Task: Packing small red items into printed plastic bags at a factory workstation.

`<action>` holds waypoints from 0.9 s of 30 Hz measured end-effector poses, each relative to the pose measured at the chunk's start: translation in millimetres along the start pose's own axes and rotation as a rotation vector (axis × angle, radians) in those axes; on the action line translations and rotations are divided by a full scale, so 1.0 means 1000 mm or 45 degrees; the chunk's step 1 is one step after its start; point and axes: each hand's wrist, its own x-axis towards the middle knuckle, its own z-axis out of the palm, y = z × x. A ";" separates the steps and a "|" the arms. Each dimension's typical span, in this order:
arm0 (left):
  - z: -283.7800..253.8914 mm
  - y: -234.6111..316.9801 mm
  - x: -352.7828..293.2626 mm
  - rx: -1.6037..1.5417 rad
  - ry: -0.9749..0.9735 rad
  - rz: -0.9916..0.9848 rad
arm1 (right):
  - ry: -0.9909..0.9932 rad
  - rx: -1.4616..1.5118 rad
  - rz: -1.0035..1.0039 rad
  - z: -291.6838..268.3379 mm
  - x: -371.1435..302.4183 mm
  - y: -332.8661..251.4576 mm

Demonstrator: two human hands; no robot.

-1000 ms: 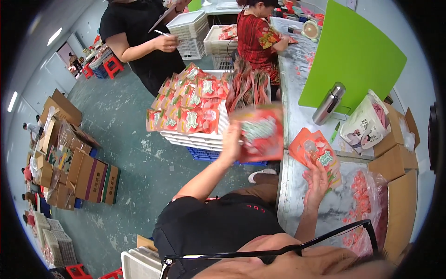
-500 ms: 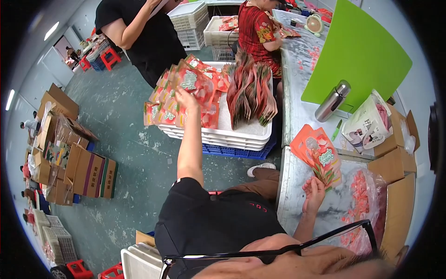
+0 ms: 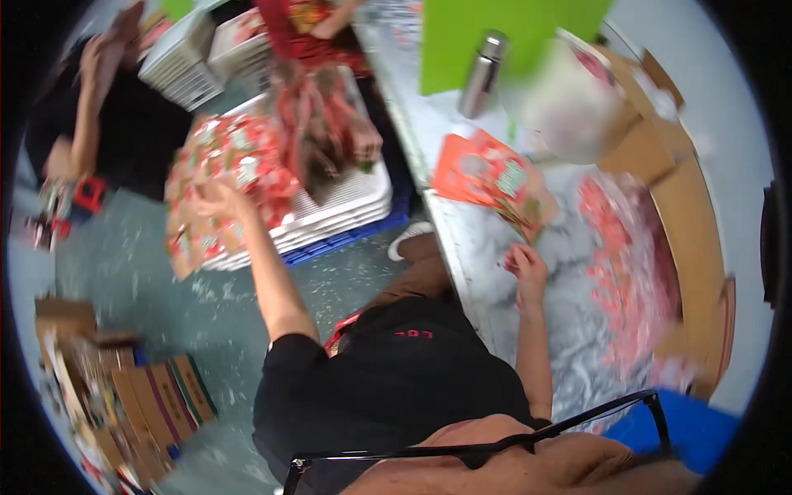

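My left hand (image 3: 219, 202) reaches over a pile of red printed pouches (image 3: 247, 169) on the left side of a white tray (image 3: 363, 200). Its fingers look spread and the hand is open, with no pouch gripped, though motion blurs it. On the marbled table to the right lies a fanned stack of similar red pouches (image 3: 483, 169). Just below that stack, my right hand (image 3: 528, 268) is closed, thumb and fingers pinched together. Something small and reddish may be at its fingertips; I cannot make out what. Small pink packets (image 3: 606, 239) lie in a clear plastic bag beyond it.
Darker pouches (image 3: 322, 124) stand bunched on the tray's right side. A steel flask (image 3: 483, 74), a green board (image 3: 511, 37), a white bag (image 3: 569, 103) and cardboard boxes (image 3: 660, 157) edge the table. One person in black (image 3: 107, 124) stands beyond the tray; another in red sits farther off.
My view has swung, shifting the scene leftward. My left hand has let go of a pouch over the pile. My right hand has drawn slightly away from the stack on the table.
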 end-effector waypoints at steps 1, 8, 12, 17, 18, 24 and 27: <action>-0.021 0.041 -0.003 -0.320 -0.119 0.087 | -0.004 0.003 -0.026 0.001 -0.001 -0.003; -0.051 0.257 -0.259 -0.858 -1.810 0.308 | 0.014 -0.110 -0.052 -0.013 -0.012 0.015; -0.037 0.271 -0.387 -0.671 -1.919 0.871 | 0.003 -0.233 -0.171 -0.034 -0.013 0.026; -0.015 0.265 -0.428 -0.132 -2.041 1.049 | 0.402 -0.867 -0.528 -0.109 0.030 -0.004; -0.016 0.264 -0.428 -0.150 -2.012 1.087 | 0.499 -0.968 -0.649 -0.132 0.053 -0.008; 0.005 0.242 -0.429 -0.345 -1.937 1.067 | 0.721 -1.668 -0.892 -0.190 0.175 -0.069; 0.006 0.264 -0.409 -0.317 -2.314 0.483 | 0.325 -1.567 -0.236 -0.174 0.197 -0.081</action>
